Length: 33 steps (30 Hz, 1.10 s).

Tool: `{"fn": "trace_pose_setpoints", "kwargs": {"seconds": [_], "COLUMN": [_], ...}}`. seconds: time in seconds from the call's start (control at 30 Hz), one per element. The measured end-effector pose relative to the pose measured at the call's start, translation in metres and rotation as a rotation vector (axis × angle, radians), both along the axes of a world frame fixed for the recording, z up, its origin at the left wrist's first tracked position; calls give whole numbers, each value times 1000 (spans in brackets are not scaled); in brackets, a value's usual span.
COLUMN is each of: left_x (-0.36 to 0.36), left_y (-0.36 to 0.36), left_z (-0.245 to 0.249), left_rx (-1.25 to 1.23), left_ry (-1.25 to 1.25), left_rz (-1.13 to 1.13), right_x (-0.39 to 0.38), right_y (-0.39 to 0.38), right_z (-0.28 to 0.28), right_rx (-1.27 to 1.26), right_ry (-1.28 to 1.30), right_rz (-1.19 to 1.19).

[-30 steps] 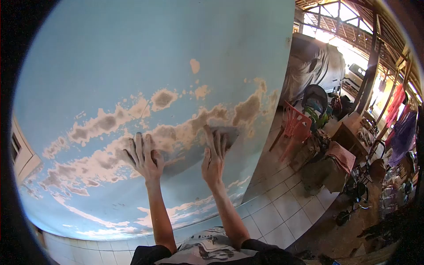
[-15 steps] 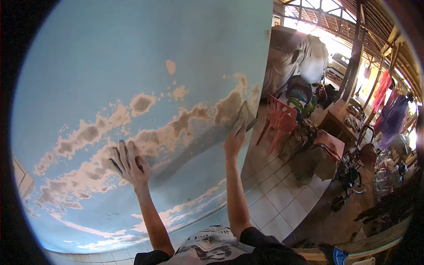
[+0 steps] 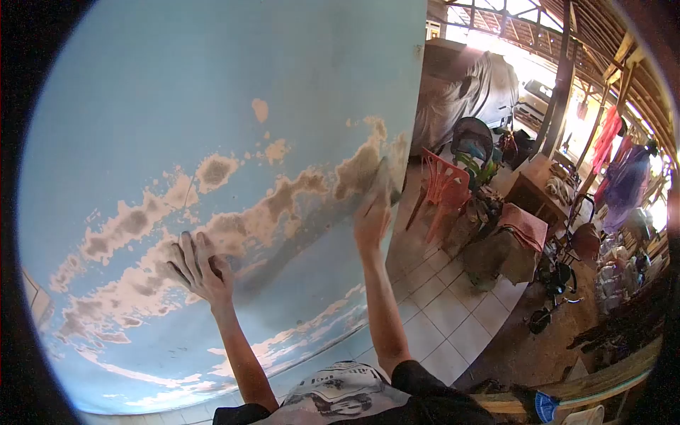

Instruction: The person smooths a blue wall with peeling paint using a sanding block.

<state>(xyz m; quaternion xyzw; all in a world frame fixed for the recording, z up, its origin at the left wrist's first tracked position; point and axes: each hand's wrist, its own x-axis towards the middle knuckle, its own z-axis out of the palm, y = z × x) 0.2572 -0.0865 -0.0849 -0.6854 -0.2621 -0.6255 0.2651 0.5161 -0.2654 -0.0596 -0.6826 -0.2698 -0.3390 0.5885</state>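
Floor (image 3: 453,327) paved with pale square tiles (image 3: 425,333); red chair (image 3: 449,188) placed on it. Brown ground (image 3: 506,358) exposed alongside, black wheel (image 3: 540,321) rested there.

The person (image 3: 384,312) over there wears a T-shirt (image 3: 354,389) with short black sleeves (image 3: 418,377), its whitish front printed with dark shapes and lettering (image 3: 350,369).
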Motion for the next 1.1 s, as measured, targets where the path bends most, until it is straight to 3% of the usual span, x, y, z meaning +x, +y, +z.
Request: {"fn": "trace_pose_setpoints", "kwargs": {"seconds": [0.07,0.13,0.27,0.33,0.43,0.57,0.63,0.67,0.73,0.9,0.97,1.03,1.1], "left_x": [2,1,1,-2,1,0,-3,-1,2,21,31,33,34], "left_y": [-2,-1,0,-2,1,0,-3,-5,-13,-17,-21,-21,-21], "left_z": [3,1,-1,0,1,1,2,4,8,31,44,42,42], "left_rx": [25,19,-10,-19,0,-10,-20,-29,-42,85,6,13,16], "left_ry": [-35,-22,-3,3,-11,-15,3,5,-10,81,43,42,51], "left_rz": [-3,-1,-27,-30,-34,-55,-59,-61,-112,-320,-129,-111,-89], "right_x": [-4,-14,-8,10,-4,-7,11,4,-13,-4,3,-4,8], "right_y": [-3,-3,1,-11,-8,-18,-29,-24,-9,-10,-7,-2,-4], "right_z": [13,13,-15,-10,-10,-1,11,9,4,13,10,7,5], "right_rx": [81,69,-26,-61,-48,-82,-285,-279,-22,-16,-16,10,35], "right_ry": [-30,176,32,295,84,109,531,531,-72,142,135,-172,-67], "right_rz": [15,124,33,88,30,77,244,240,71,125,85,22,31]}}
